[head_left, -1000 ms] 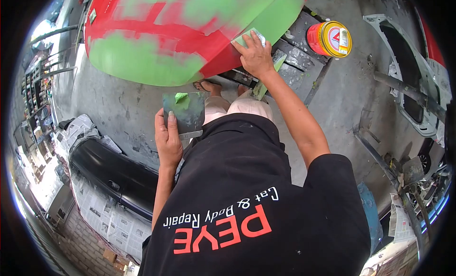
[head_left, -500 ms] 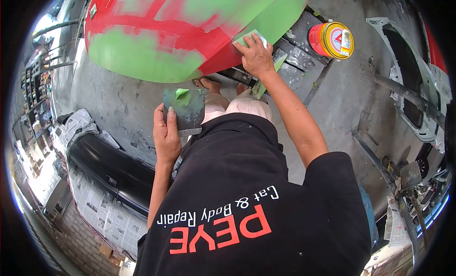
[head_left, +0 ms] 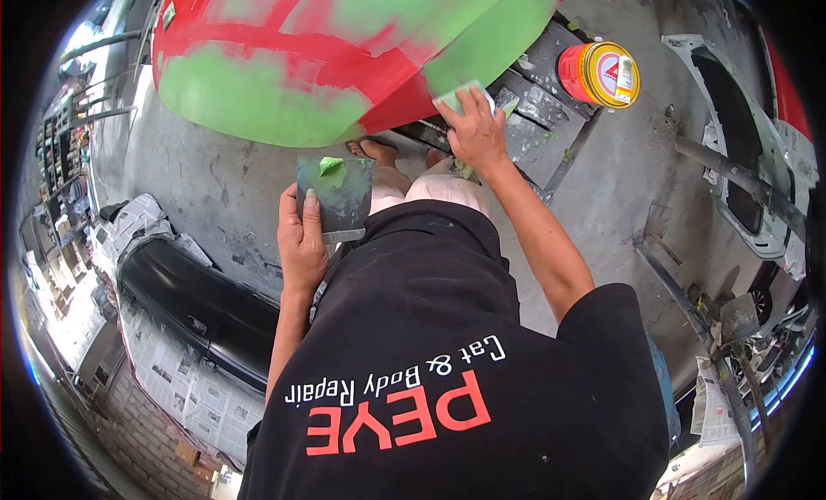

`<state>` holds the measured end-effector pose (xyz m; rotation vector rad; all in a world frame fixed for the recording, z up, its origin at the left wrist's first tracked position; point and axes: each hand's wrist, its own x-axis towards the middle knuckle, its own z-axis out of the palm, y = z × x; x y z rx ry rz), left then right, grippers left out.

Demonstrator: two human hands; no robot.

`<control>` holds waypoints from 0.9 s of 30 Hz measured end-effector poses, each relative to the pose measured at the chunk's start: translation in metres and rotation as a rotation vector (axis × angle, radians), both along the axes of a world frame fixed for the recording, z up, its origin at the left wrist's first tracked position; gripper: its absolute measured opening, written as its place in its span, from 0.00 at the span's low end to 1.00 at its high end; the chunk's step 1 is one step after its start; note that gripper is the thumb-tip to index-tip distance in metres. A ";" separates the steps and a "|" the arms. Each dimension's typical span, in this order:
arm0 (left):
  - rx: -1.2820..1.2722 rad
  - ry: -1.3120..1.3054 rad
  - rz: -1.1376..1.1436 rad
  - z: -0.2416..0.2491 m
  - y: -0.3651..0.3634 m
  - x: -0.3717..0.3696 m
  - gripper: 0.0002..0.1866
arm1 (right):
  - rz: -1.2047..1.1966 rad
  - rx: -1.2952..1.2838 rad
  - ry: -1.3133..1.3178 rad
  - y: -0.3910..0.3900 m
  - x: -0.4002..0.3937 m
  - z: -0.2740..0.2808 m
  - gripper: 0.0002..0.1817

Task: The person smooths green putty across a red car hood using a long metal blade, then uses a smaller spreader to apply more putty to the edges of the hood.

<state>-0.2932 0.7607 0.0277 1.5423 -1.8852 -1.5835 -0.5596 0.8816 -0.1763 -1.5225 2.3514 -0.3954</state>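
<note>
My left hand grips a dark square putty board, thumb on its face. A lump of green putty sits near the board's far edge. In my right hand is a pale, flat putty spreader, its blade smeared with green. The spreader is at the lower right edge of a red car body panel, overlapping it in this view. Broad patches of light green filler cover much of that panel, including its right end just above the spreader.
A red and yellow can with a small tube on its lid stands on a putty-stained bench. Left of me, a black bumper lies on newspaper. A white car door frame and metal stand are to the right.
My right hand has moved slightly down and to the right with the spreader, from over the panel toward its edge. The left hand and board have barely moved.
</note>
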 end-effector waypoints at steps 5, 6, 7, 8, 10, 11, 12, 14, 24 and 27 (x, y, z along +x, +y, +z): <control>-0.079 -0.023 -0.025 -0.003 0.002 0.001 0.16 | -0.013 -0.101 0.103 -0.047 -0.021 -0.004 0.31; -0.080 -0.027 -0.019 -0.002 0.002 0.002 0.16 | -0.012 -0.092 0.120 -0.053 -0.022 -0.005 0.31; -0.087 -0.033 -0.008 -0.001 0.002 0.002 0.16 | -0.005 -0.092 0.115 -0.058 -0.023 -0.006 0.31; -0.092 -0.039 0.002 -0.001 0.002 0.003 0.16 | 0.015 -0.086 0.126 -0.062 -0.025 -0.007 0.30; -0.090 -0.040 0.014 -0.002 0.004 0.005 0.16 | 0.041 -0.077 0.138 -0.066 -0.028 -0.008 0.30; -0.090 -0.040 0.019 -0.002 0.004 0.006 0.16 | 0.043 -0.061 0.137 -0.066 -0.029 -0.008 0.30; -0.088 -0.043 0.023 -0.002 0.004 0.007 0.16 | 0.045 -0.045 0.136 -0.068 -0.029 -0.006 0.29; -0.022 -0.062 0.012 0.000 0.005 0.007 0.17 | 0.045 -0.021 0.108 -0.070 -0.030 -0.002 0.29; -0.010 -0.056 0.009 -0.002 0.003 0.001 0.17 | 0.019 0.062 0.033 -0.013 -0.003 -0.010 0.31; 0.002 -0.058 0.003 -0.001 0.002 -0.001 0.17 | 0.011 0.089 0.016 0.009 0.002 -0.018 0.31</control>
